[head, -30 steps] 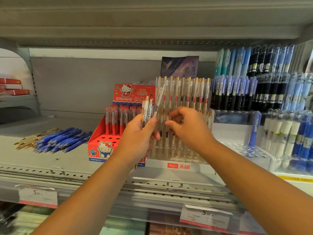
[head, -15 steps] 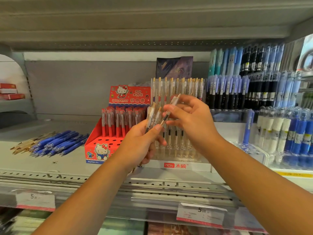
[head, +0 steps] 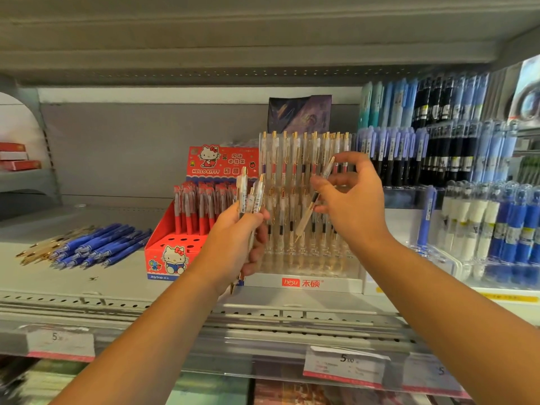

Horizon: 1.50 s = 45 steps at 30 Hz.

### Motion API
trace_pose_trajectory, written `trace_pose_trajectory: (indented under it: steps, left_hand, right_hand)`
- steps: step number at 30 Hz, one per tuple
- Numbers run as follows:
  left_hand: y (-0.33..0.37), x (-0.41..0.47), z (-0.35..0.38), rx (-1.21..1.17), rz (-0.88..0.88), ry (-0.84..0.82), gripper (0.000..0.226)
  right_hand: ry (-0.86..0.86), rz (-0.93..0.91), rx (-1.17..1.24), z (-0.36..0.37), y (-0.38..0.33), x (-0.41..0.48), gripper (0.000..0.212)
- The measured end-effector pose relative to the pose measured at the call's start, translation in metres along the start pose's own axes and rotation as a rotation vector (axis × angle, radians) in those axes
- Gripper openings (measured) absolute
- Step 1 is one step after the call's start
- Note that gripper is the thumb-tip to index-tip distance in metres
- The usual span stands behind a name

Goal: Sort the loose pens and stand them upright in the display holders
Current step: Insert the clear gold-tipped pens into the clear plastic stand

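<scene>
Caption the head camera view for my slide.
Right hand pinches one tilted pen before the clear holder; left hand grips more pens.

The left hand (head: 230,241) covers the lower half of its pens (head: 250,197); tag (head: 344,366) print at 5 o'clock is too small.

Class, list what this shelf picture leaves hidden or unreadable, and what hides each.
Head view: left price label, print after the 5 blurred.
Head view: pen bundle, lower barrels hidden inside the left hand.
Head view: clear holder, free holes masked by the right hand, its single pen and blur.
Head view: packet at right edge, cut by the frame.
</scene>
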<state>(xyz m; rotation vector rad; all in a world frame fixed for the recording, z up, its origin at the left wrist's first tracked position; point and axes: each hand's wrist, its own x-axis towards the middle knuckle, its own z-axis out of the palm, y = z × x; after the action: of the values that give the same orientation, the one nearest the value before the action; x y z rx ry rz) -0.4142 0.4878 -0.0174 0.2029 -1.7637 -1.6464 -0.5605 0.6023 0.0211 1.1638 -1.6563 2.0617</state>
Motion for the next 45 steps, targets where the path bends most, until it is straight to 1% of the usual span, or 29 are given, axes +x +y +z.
trace_pose_trajectory:
  steps: [3,5,8,13,17,20,23,29,35,41,43,45]
  left_hand:
    - [0.001,0.000,0.001,0.031,0.014,0.017,0.015]
    - [0.002,-0.001,0.002,0.063,0.042,0.022,0.018]
    - [0.004,-0.002,0.003,0.073,0.075,0.006,0.019]
    - [0.003,-0.002,0.003,0.065,0.075,-0.044,0.017]
    - [0.001,-0.001,0.002,0.095,0.088,-0.038,0.017]
    - [-0.001,0.001,0.000,0.184,0.125,-0.018,0.017]
    - [-0.002,0.001,-0.001,0.187,0.117,-0.022,0.017]
    - [-0.003,0.001,-0.001,0.163,0.104,-0.053,0.016]
    - [-0.004,0.001,-0.001,0.210,0.088,-0.096,0.016]
    - [-0.002,-0.002,0.000,0.182,0.064,-0.168,0.018]
    - [-0.002,-0.002,0.001,0.178,0.067,-0.171,0.018]
    - [-0.002,-0.001,0.000,0.173,0.073,-0.170,0.017]
  right_hand:
    - [-0.018,-0.021,-0.050,0.003,0.004,-0.001,0.039]
    - [-0.043,-0.050,-0.115,0.006,0.007,-0.003,0.037]
    - [-0.065,-0.090,-0.177,0.011,0.008,-0.005,0.035]
    - [-0.077,-0.108,-0.205,0.015,0.006,-0.004,0.036]
    - [-0.089,-0.116,-0.212,0.016,0.007,-0.008,0.035]
    - [-0.134,-0.118,-0.321,0.018,0.009,-0.010,0.036]
    - [-0.171,-0.133,-0.426,0.019,0.010,-0.011,0.039]
    - [-0.242,-0.135,-0.605,0.019,0.016,-0.016,0.021]
    - [-0.253,-0.121,-0.630,0.018,0.012,-0.016,0.018]
    - [-0.260,-0.142,-0.675,0.014,0.003,-0.016,0.016]
    - [-0.243,-0.175,-0.662,0.013,-0.001,-0.020,0.021]
    - [-0.221,-0.154,-0.592,0.014,-0.006,-0.026,0.028]
